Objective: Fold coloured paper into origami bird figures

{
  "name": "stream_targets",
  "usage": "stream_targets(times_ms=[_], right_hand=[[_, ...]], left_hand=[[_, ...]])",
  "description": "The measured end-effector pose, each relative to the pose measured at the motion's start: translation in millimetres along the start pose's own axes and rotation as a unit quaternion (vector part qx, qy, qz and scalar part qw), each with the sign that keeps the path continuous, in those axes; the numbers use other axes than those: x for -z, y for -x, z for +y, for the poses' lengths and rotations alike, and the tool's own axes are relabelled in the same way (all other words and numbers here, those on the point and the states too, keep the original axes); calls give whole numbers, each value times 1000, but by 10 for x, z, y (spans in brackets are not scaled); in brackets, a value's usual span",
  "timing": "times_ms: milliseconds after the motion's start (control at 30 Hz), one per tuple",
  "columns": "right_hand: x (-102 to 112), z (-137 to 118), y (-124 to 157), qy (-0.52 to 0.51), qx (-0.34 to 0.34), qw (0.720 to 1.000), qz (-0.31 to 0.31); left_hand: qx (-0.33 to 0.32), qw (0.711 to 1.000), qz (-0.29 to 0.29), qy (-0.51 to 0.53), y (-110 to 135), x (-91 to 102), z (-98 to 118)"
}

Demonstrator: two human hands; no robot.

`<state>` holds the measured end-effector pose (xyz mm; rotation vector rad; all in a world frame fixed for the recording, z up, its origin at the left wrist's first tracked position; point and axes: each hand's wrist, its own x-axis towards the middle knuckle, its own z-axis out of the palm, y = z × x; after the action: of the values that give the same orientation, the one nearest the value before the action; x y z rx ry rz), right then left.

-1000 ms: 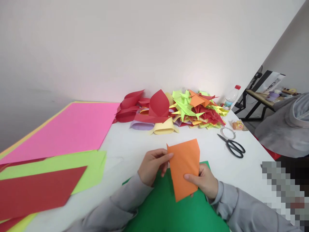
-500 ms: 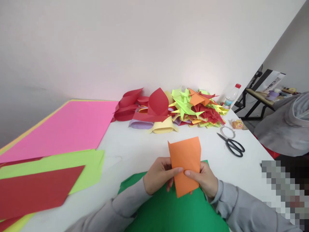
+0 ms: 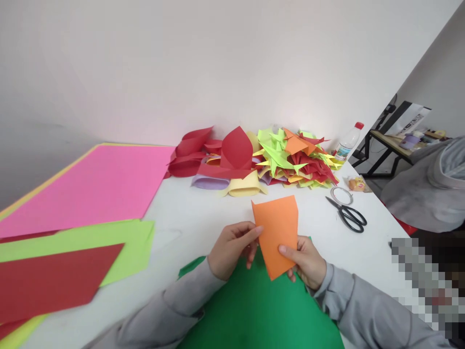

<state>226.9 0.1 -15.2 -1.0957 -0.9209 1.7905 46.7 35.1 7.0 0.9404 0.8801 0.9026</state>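
In the head camera's view, a person in gray sleeves holds a creased piece of orange paper (image 3: 279,228) above a white table (image 3: 374,276). The left hand (image 3: 230,249) pinches the paper's left edge between thumb and forefinger, its other fingers curled loosely below. The right hand (image 3: 310,264) grips the lower right edge, thumb flat on the front and fingers behind. The paper stands tilted, facing the person, a small point sticking up at its upper left corner. Beneath the hands spreads a green cover (image 3: 259,315); whether paper or cloth, I cannot tell.

To the left lie a large pink sheet (image 3: 98,186), a lime-green sheet (image 3: 134,252) and a dark red sheet (image 3: 54,281), overlapping. Against the wall, curled red paper shapes (image 3: 238,150) sit beside a heap of spiky folded paper (image 3: 301,162). Toward the right are black-handled scissors (image 3: 341,208), a tape roll (image 3: 342,204), a small wrapped package (image 3: 356,183) and a red-capped bottle (image 3: 348,141).
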Motion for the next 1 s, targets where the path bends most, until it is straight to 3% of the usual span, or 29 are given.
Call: stream_targets(times_ms=[167, 433, 667, 833, 1000], right_hand=[[36, 18, -18, -45, -42, 995, -80], [70, 56, -12, -48, -45, 990, -122], [75, -10, -22, -33, 45, 997, -47], [104, -42, -42, 0, 63, 997, 37], [93, -105, -39, 47, 97, 993, 40]], left_hand=[[43, 989, -102, 94, 76, -71, -5], [17, 984, -128, 122, 64, -12, -48], [-17, 989, -74, 127, 43, -18, -27], [-18, 990, -35, 136, 17, -12, -27], [-53, 990, -18, 127, 12, 3, -44]])
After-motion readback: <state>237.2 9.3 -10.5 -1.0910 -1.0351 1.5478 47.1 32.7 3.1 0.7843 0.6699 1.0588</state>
